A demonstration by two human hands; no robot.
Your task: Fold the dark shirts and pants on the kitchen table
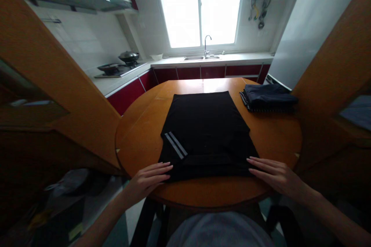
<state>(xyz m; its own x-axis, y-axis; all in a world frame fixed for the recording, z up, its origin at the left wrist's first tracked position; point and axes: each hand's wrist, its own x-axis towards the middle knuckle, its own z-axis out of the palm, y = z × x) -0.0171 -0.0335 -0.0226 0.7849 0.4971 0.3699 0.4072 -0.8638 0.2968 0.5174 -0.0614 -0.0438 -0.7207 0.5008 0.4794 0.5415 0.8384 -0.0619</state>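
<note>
A black garment (205, 123) lies spread flat on the wooden worktop (139, 131) in front of me, in its middle and reaching close to the near edge. On its left part there are two grey stripes (176, 145), which run slantwise. Along the side nearest to me the cloth shows some low creases.

My left hand (153, 175) is at the near left corner of the garment, and my right hand (269, 171) is at the near right corner. Both hands are open, with the fingers almost straight and only a little apart, and the fingertips touch the black cloth. I do not see the fingers closed around anything; the thumbs are hidden, so I cannot tell what they do.

At the far right of the worktop, well apart from my right hand, there is a pile of folded dark clothes (269, 98), with a navy piece on top.

Behind the worktop I see the kitchen: a bright window (181, 7), a curved tap (206, 46) by the sink (193, 58), and on the left a stove (124, 70) with a pan (109, 68) and a lidded pot (128, 56).
</note>
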